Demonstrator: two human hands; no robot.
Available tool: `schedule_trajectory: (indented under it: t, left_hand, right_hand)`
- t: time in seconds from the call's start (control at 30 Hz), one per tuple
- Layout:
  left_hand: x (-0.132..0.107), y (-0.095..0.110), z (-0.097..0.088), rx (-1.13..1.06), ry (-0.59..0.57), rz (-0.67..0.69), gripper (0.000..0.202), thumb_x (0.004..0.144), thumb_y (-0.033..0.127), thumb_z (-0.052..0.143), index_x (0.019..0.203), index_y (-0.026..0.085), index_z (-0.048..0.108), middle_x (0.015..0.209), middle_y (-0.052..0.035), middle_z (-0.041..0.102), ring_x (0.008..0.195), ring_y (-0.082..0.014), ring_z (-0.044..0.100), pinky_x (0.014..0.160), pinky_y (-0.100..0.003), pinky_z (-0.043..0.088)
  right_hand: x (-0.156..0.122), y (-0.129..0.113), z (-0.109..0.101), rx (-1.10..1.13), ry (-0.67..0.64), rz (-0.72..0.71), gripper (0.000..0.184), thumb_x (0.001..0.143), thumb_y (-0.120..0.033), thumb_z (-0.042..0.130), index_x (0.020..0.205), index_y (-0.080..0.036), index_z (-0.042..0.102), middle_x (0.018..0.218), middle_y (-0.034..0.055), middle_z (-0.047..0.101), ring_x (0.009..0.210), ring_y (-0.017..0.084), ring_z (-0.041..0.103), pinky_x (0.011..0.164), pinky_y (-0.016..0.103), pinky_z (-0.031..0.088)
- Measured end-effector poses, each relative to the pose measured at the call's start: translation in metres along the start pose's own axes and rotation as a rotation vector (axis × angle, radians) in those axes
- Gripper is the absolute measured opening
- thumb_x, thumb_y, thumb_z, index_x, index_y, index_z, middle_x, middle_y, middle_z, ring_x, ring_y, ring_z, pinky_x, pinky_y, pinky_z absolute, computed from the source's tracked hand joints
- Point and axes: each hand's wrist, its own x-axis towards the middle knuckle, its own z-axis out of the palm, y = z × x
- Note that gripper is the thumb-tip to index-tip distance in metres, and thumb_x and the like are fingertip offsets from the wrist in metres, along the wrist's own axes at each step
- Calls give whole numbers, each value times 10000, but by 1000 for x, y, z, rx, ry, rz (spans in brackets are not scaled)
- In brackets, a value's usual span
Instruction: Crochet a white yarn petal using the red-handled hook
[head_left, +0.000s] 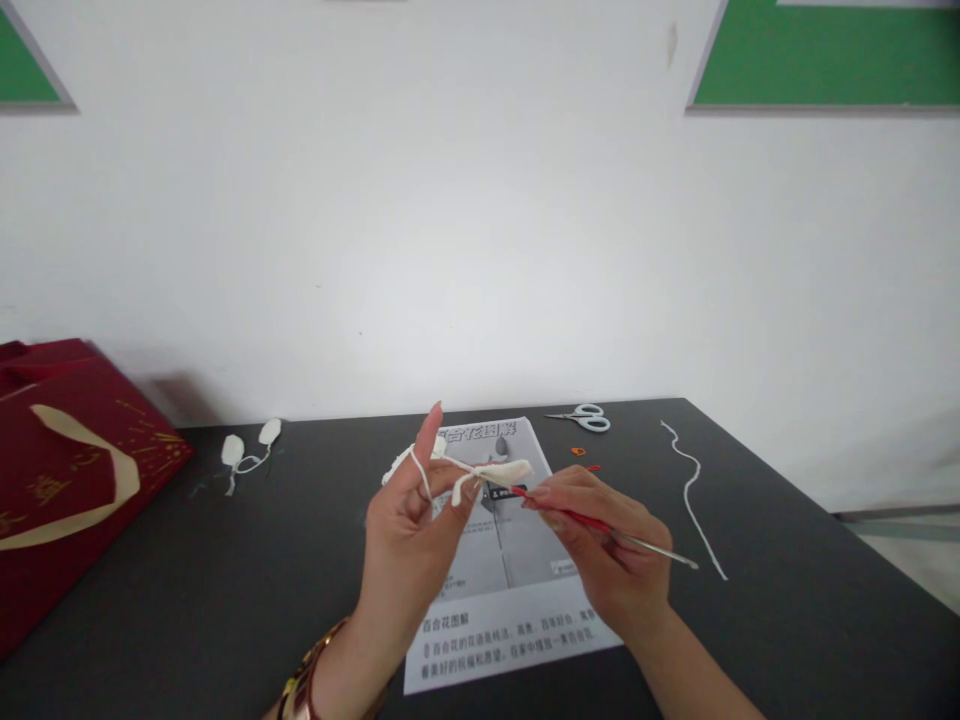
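My left hand (409,540) pinches a small white crochet piece (511,471) between thumb and fingers, its index finger pointing up. White yarn (421,470) loops around that finger, and a short tail hangs by the thumb. Held in my right hand (611,545) is a crochet hook (660,549) with a red grip and a metal shaft that points down to the right. The hook's red end lies close to the crochet piece; I cannot tell whether it touches the stitches. More white yarn work shows behind my left fingers, partly hidden.
Beneath my hands lies a printed sheet (517,625) on the black table (300,580). Scissors (589,418) and an orange stitch marker (578,451) lie behind it. Two white crocheted petals (233,450) and a red gift bag (82,470) are left; a yarn strand (694,490) lies right.
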Motion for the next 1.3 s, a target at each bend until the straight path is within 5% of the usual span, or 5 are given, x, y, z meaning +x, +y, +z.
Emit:
schedule_trajectory:
  t: [0.27,0.4,0.6,0.93,1.3]
  left_hand:
    - [3,0,1,-299,-58,-219,678,734,165,705,1353,210,432,809,-10,707,758,-137,647,812,-287,469]
    - [5,0,-2,-89,-60,17,726,763,162,681,1399,273,349,805,10,723,801,-142,648,857,-310,458]
    - [10,-5,-11,283,-128,363,681,795,129,637,1398,274,357,885,10,741,893,-136,605,957,-311,400]
    - [15,-6,-17,312,-152,266,706,789,180,646,1415,262,330,873,-12,740,876,-160,615,949,-325,410]
    - [19,9,-26,342,-317,164,470,740,179,689,1201,235,618,687,8,689,711,-157,618,1014,-386,344]
  right_hand:
    - [0,0,-3,-289,-128,-352,348,803,-33,564,1096,-192,664,953,98,701,852,200,649,700,331,565]
    - [-7,-1,0,-509,-168,-512,381,811,-59,569,1181,-142,604,977,122,698,938,216,631,759,338,573]
    - [-3,-7,4,-284,-100,-303,434,755,50,573,1134,-159,615,963,107,684,864,190,624,699,319,554]
    - [-6,-8,-5,-181,-43,-168,385,766,43,547,1061,-191,621,931,81,674,831,187,617,670,326,515]
    - [1,-4,-13,104,80,87,120,857,-176,567,883,-208,680,730,25,648,697,153,585,613,286,453]
